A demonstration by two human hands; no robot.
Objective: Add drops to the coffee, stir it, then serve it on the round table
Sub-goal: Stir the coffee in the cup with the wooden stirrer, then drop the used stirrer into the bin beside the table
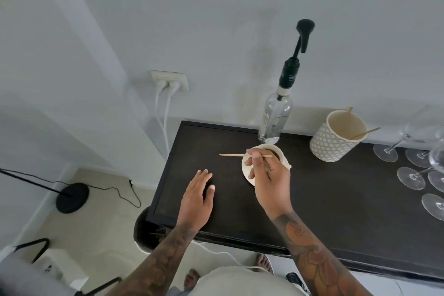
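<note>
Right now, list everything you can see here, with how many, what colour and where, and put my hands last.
Counter: one, dark brown, against the wall.
Coffee cup: one, cream, on a saucer mid-counter, partly hidden by the right hand.
Saucer: one, cream, under the cup.
Stir stick: one, pale wood, held level over the cup.
Pump bottle: one, clear glass with black pump, behind the cup by the wall.
Patterned holder: one, white and grey, right of the bottle, with two sticks inside.
Wine glasses: several, clear, far right of counter; count unclear.
Wall socket: one, white, two plugs in.
Lamp base: one, black, on the floor at left.
Left hand: open, flat above the counter.
Right hand: pinching the stick.
</note>
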